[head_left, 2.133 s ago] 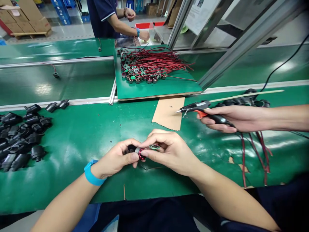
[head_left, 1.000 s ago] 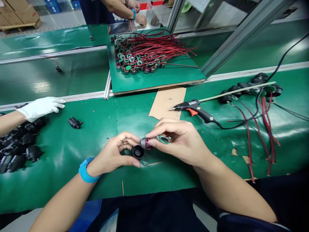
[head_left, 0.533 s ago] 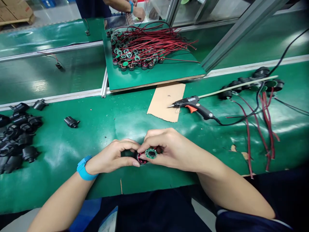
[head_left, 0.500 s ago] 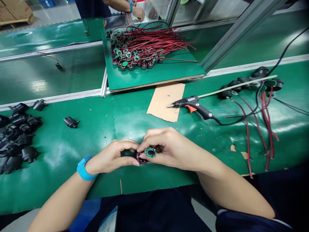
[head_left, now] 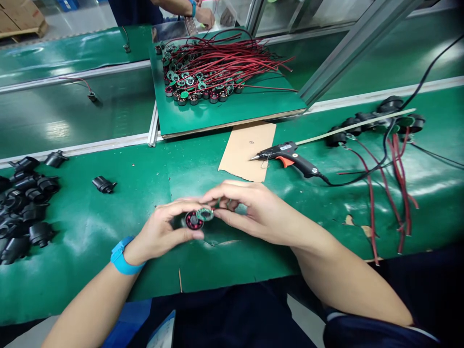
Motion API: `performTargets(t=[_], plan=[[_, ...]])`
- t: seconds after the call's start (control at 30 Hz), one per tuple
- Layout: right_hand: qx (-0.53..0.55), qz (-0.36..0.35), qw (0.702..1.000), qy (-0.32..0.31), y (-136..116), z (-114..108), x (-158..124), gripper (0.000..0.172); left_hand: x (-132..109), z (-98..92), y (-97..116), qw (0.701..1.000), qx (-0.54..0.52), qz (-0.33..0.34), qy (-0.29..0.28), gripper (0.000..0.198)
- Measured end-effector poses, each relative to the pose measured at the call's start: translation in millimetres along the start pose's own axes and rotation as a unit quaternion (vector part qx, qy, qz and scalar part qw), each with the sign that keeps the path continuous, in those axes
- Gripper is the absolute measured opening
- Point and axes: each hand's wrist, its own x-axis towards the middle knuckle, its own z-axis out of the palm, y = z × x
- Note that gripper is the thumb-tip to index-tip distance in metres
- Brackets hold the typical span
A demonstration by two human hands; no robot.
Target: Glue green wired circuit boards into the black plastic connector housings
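Note:
My left hand point(head_left: 161, 229) has its thumb and fingers closed around a small round motor stator point(head_left: 194, 221), a dark ring with red copper windings facing up. A green ring-shaped circuit board point(head_left: 205, 214) stands tilted at the stator's right side. My right hand point(head_left: 250, 210) pinches at the board's edge between thumb and fingers; part of that grip is hidden. Past my hands, a black glue gun point(head_left: 290, 157) with an orange trigger lies with its nozzle over a cardboard piece point(head_left: 241, 150).
Black plastic housings point(head_left: 27, 203) are heaped at the left, with a single housing point(head_left: 104, 184) apart from them. A raised green board point(head_left: 246, 108) carries many red-wired stators point(head_left: 203, 82). At the right lie wired black units point(head_left: 353, 126). Across the bench is another person's hand point(head_left: 205, 17).
Both hands have shifted left and slightly up with the stator and circuit board. The stator's windings now show more fully, and my right fingers have opened out somewhat.

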Motion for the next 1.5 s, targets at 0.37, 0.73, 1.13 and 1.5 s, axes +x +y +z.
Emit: performTargets(t=[0.37,0.73,1.13,1.5], plan=[[0.282,0.121,0.951,-0.047,13.7,16.3,7.8,0.029,1.9,0.2,-1.9,0.981,0.167,0.103,0.004,0.035],[0.097,0.093,0.991,0.027,4.1,36.7,8.2,0.037,-4.2,2.2,10.3,0.956,0.258,0.133,-0.035,0.036],[-0.014,0.021,0.999,0.023,-12.6,15.7,-4.3,0.032,-7.9,1.0,4.5,0.960,0.237,0.126,0.078,0.080],[-0.334,0.390,0.779,0.358,43.8,-107.8,-110.7,0.035,-34.1,-94.5,-7.7,0.691,0.619,-0.278,0.248,0.072]])
